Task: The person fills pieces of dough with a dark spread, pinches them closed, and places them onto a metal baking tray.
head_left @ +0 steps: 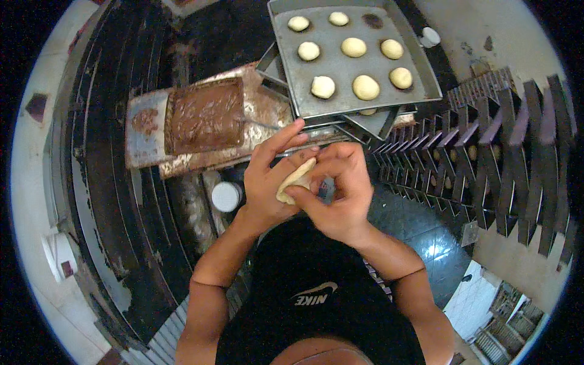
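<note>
A flattened, folded piece of pale dough (pixel 295 181) lies between my two hands in front of my chest. It rests in my left hand (pixel 266 179), which cups it from the left with some fingers stretched away from me. My right hand (pixel 342 191) grips the right edge of the dough between bent thumb and fingers. Beyond the hands, a metal baking tray (pixel 331 109) holds several round pale dough balls (pixel 365 87) set in rows. Left of it, a rectangular pan (pixel 169 131) contains a brown, chocolate-like spread (pixel 207 115), with a thin utensil handle (pixel 260 124) sticking out rightward.
More trays (pixel 377 125) are stacked under the dough tray. A tall rack of dark metal trays (pixel 486 164) stands at the right. A white round container (pixel 227 197) sits left of my left forearm. Dark, worn boards (pixel 121 201) run along the left.
</note>
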